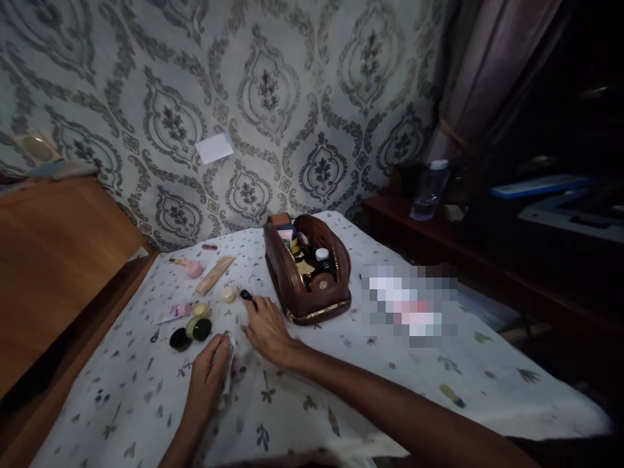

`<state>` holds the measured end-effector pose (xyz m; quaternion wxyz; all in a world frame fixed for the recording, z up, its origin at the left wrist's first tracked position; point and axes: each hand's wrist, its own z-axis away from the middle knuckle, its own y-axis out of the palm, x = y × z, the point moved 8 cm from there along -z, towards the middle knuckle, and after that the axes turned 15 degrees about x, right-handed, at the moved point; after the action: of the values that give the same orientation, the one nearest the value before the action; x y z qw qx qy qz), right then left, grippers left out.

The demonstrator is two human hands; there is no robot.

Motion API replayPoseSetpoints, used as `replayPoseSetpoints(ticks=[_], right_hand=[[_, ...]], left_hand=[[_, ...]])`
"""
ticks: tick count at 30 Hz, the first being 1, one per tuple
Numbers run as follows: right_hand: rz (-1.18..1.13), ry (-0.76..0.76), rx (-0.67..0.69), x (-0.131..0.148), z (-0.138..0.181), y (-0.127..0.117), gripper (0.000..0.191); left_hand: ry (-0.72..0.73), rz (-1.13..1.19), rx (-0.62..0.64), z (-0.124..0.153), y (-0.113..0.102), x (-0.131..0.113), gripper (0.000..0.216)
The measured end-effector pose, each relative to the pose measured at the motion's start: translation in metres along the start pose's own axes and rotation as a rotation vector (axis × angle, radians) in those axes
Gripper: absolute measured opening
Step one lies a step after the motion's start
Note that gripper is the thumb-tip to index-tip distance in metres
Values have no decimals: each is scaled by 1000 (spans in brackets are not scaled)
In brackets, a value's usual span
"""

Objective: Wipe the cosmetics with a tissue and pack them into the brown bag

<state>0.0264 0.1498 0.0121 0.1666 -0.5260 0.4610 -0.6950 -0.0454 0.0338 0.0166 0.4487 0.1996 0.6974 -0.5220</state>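
My left hand [210,365] is closed around a crumpled white cloth or tissue [228,364] low over the bed-like patterned surface. My right hand [268,330] reaches forward, its fingers on a small black item [247,296] whose kind I cannot make out. Just left of that item stands a small cream-coloured jar [229,294]. Farther left lie a pink-and-white tube [173,313], a yellowish jar [200,310] and dark round lids or jars [180,338]. A brown toiletry bag [312,311] stands unzipped beyond my right hand, with bottles and packets inside.
A wooden comb-like strip [214,275], a pink brush or puff [194,268] and a small red tube [209,247] lie at the back left. To the right is a blurred-out item [409,305]. A clear bottle [429,192] stands on a dark red ledge [390,211].
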Motion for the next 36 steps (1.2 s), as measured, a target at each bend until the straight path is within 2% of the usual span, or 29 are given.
replayPoseSetpoints(ticks=[4,9,13,17,19,22,26,29,31,33,36], right_hand=[[-4,80,-20,-1,-22,6,43],[-166,132,-52,-24,-32,12,45],[-414,42,-50,-36,-22,19,42],[-662,-86,47,-33,1,35,43],[-758,-157,101,-28,10,40,51],[-829,-241,143,-23,17,40,55],[-736,-307,81,-26,19,24,42],[-333,-346,-60,-23,24,9,36],[-116,-348,-118,-22,27,8,37],[-135,-377,-128,-24,27,9,37],[-390,-413,-100,-33,24,11,35]], left_hand=[[22,-31,-5,0,-7,6,38],[94,-44,-21,-6,-17,8,33],[197,-42,-163,-17,-41,0,34],[231,-34,-255,-36,-53,-3,34],[248,-36,-214,-47,-48,-4,35],[261,-30,-54,-63,-29,-4,39],[231,23,38,-75,-16,5,46],[168,111,37,-83,-12,19,48],[114,177,23,-85,-7,28,49],[79,234,4,-85,-2,34,50],[84,298,-18,-81,3,31,52]])
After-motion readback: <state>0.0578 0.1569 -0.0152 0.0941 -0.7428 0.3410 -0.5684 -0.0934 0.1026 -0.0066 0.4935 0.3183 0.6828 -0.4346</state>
